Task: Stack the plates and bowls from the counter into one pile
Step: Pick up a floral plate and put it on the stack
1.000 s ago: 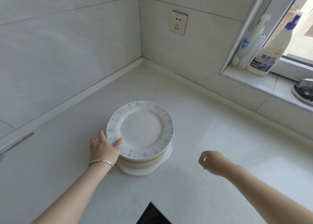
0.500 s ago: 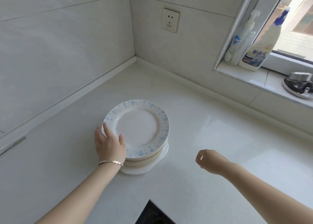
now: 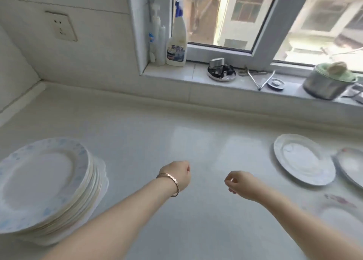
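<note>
A pile of plates (image 3: 45, 183) stands at the left of the white counter (image 3: 176, 134); its top plate is white with a blue-flecked rim. Three single plates lie at the right: a white plate (image 3: 303, 159), a plate with a dark rim (image 3: 351, 166) cut by the frame edge, and a blurred plate with red marks (image 3: 339, 214) nearer me. My left hand (image 3: 177, 175), with a bracelet on the wrist, hovers over the middle of the counter, fingers curled, holding nothing. My right hand (image 3: 240, 183) hovers beside it, also curled and empty, left of the white plate.
The window sill (image 3: 188, 77) behind the counter holds a spray bottle (image 3: 177, 41), a pump bottle (image 3: 156, 37), a round metal piece (image 3: 221, 73), tongs (image 3: 262, 79) and a steel pot (image 3: 328, 80). A wall socket (image 3: 61, 26) is at the upper left.
My left hand let go of the pile's rim and moved right, over the middle of the counter. The view swung right, bringing the single plates and more of the sill into sight.
</note>
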`<state>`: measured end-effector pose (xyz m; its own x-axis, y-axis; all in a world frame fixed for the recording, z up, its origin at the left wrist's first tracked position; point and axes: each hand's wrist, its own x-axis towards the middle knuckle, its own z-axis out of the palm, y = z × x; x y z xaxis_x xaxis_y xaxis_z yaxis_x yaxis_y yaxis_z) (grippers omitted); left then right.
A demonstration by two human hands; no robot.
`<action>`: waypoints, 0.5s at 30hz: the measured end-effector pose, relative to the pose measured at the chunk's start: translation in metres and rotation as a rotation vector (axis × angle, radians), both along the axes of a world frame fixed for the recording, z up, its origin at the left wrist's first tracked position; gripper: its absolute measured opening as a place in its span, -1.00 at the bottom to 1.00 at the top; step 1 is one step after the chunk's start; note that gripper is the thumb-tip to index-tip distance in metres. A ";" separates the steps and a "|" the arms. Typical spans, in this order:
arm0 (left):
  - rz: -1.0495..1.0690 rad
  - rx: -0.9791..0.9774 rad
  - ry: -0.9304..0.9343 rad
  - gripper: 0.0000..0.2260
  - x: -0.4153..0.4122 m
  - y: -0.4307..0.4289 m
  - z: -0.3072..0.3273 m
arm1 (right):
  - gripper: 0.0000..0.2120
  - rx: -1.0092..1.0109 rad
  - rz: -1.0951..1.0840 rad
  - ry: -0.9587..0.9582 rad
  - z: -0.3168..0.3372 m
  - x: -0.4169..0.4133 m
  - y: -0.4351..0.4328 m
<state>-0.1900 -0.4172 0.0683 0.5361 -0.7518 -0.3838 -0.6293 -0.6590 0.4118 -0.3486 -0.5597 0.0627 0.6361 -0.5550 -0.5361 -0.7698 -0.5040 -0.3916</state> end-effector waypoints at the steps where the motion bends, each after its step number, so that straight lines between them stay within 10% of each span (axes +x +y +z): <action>1: -0.039 0.034 0.002 -0.75 -0.014 -0.019 -0.004 | -0.86 -0.008 -0.030 0.001 0.000 -0.020 -0.015; 15: -0.214 0.216 -0.058 -0.75 -0.191 -0.197 -0.053 | -0.55 -0.269 -0.477 0.107 -0.038 -0.297 -0.196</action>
<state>-0.3806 -0.6144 0.0158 0.4001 -0.7544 -0.5204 -0.7820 -0.5771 0.2355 -0.6458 -0.7556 0.0248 0.2306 -0.8942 -0.3838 -0.9656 -0.1615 -0.2039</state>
